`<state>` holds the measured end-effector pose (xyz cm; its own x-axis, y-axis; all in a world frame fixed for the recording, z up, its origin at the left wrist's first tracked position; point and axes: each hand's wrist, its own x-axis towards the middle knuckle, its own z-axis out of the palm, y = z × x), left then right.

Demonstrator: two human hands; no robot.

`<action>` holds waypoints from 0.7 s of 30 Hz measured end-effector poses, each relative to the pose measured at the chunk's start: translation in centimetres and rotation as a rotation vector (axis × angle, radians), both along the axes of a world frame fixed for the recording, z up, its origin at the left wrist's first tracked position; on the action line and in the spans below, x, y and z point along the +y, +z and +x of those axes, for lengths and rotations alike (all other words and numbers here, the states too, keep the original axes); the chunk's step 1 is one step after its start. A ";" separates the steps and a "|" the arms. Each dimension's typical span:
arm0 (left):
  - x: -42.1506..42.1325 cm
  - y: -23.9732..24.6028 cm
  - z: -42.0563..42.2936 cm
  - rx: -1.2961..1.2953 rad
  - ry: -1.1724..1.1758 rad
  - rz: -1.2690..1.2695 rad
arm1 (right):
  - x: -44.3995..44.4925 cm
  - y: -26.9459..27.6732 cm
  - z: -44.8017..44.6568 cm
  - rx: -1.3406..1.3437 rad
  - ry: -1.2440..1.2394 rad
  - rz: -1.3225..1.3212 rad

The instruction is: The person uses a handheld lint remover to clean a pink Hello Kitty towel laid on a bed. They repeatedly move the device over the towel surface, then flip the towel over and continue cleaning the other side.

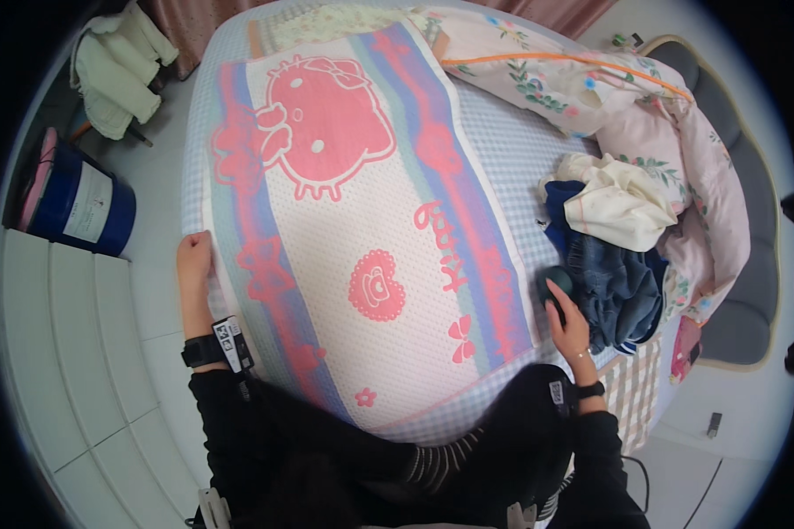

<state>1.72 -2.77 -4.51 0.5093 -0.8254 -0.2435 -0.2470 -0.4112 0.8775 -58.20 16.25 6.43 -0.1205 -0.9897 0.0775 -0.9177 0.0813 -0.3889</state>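
Note:
Across the bed in front of me lies a quilted mat (317, 231), flat, with a pink cat face, hearts and blue and pink border bands. At its left edge, by the side of the bed, is my left hand (195, 254), fingers curled in; whether they pinch any cloth is hidden. My right hand (569, 324) is just beyond the mat's right edge, its thumb and fingers around a dark green rounded object (556, 283) whose kind I cannot make out. This object is beside a crumpled pair of blue jeans (612, 284).
White cloth (618, 202) lies on the jeans. A floral quilt (536, 82) is bunched at upper right, near a grey padded headboard (734, 218). Checked sheet (503, 139) shows between. Left are a blue bin (122, 208), a cream garment (116, 73) and white drawers (73, 297).

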 end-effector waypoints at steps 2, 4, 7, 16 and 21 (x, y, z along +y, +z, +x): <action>0.4 0.4 -0.2 -0.065 -0.022 0.055 | 0.8 0.6 -0.1 0.017 0.004 0.055; 1.0 0.8 0.0 -0.089 -0.047 0.090 | 0.5 1.5 -0.1 0.177 -0.087 0.322; 2.2 0.7 0.0 -0.050 -0.113 0.097 | -1.7 2.6 -0.2 0.434 -0.101 0.553; 3.8 3.2 -1.0 0.047 -0.214 0.288 | -20.2 -8.9 2.7 -0.202 -0.302 0.043; 6.0 4.0 -2.5 0.173 -0.252 0.275 | -21.3 -10.7 1.7 -0.372 -0.276 0.211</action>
